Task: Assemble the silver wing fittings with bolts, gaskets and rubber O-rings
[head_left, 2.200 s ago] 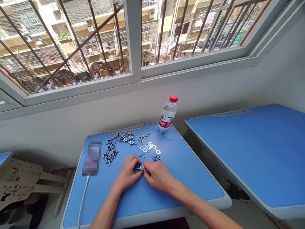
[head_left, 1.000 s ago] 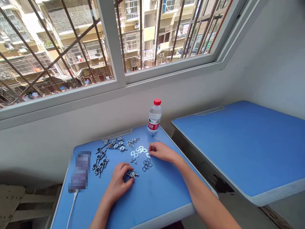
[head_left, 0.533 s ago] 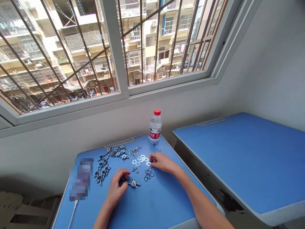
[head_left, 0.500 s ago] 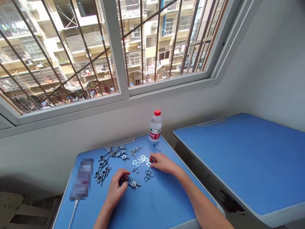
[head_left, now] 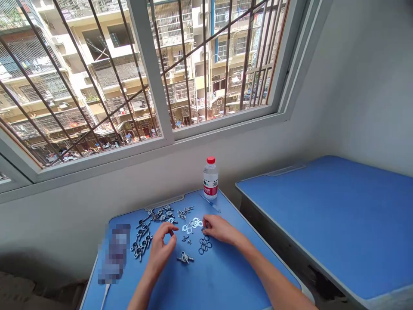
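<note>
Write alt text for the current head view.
A person's right hand is at flat plates near black rings on a blue desk; the left hand, open, is beside a metal part. A bottle stands behind.

The flat object [head_left: 115, 254] at left is masked by pixel blocks, and its white cable [head_left: 105, 296] is cut off by the bottom edge. Whether anything is pinched by the right hand [head_left: 219, 228] cannot be determined. The tiny parts [head_left: 186, 239] are too small to be identified. The farther table [head_left: 325, 219] is cropped at right.
</note>
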